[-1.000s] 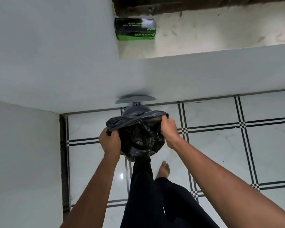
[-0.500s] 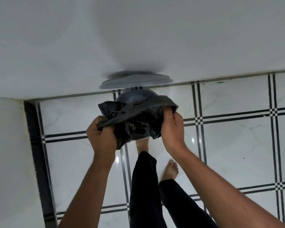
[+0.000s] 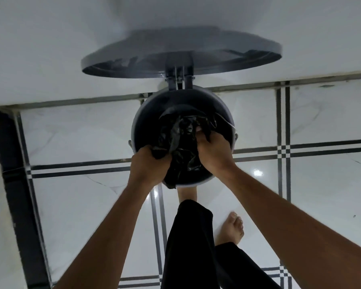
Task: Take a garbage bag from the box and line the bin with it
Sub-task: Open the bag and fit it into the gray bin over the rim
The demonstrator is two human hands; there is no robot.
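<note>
Nearest the camera, two bare forearms reach down from the bottom corners toward the bin, with a leg in dark trousers and a bare foot (image 3: 230, 228) on the tiled floor (image 3: 313, 184) between them. The other foot (image 3: 186, 193) is placed right at the base of the bin, most likely on a pedal, though the pedal itself cannot be seen; that would explain why the lid stands open.

Just beyond, the left hand (image 3: 147, 164) has its fingers curled round a bunch of the black garbage bag (image 3: 181, 147) at the near-left part of the rim, and the right hand (image 3: 214, 152) grips another fold of it at the near-right, fingertips reaching down inside. Both hands are clamped on the plastic, one to each side, apparently so that the bag's mouth can be drawn apart while its body drops into the bin (image 3: 138, 126).

The bag itself sits crumpled in the bin's opening, partly inside, with a tail hanging over the near rim. It is not yet spread over the rim, so the lining looks only begun.

Farther off, the round lid (image 3: 196, 51) is swung up on its hinge (image 3: 178, 74) against the white wall (image 3: 50, 49), blurred at its edges. The bin's floor is hidden under the plastic and dark, and the bag's mouth cannot be made out among the folds. No box of bags is in view.
</note>
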